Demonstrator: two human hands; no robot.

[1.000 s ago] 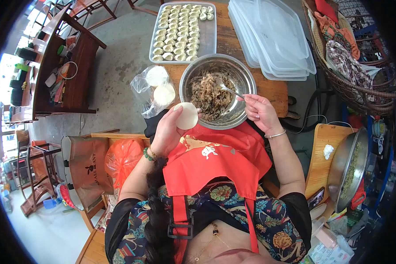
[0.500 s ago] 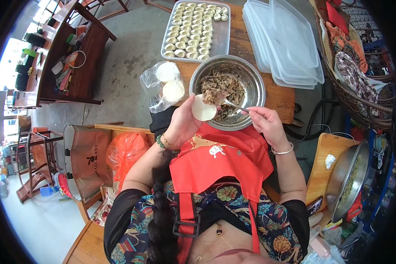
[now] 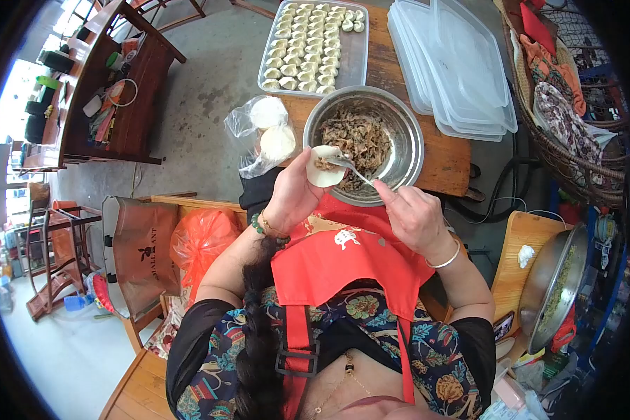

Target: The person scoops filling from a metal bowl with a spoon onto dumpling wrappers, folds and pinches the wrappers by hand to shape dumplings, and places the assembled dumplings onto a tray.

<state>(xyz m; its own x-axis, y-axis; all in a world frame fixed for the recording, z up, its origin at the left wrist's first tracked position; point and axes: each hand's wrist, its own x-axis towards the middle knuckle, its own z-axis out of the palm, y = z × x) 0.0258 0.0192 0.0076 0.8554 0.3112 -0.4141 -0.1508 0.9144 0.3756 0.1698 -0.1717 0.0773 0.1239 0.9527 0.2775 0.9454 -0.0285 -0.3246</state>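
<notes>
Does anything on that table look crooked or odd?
Yes, slightly: the stack of translucent rectangular plastic trays or lids, to the right of the round silver metal bowl, sits askew, its edges fanned out unevenly instead of lining up.

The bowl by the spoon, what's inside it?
The bowl holds a brownish mix, mostly toward picture left. The wrapper in the left hand and the spoon hide some; what lies under the mix can't be seen.
</notes>
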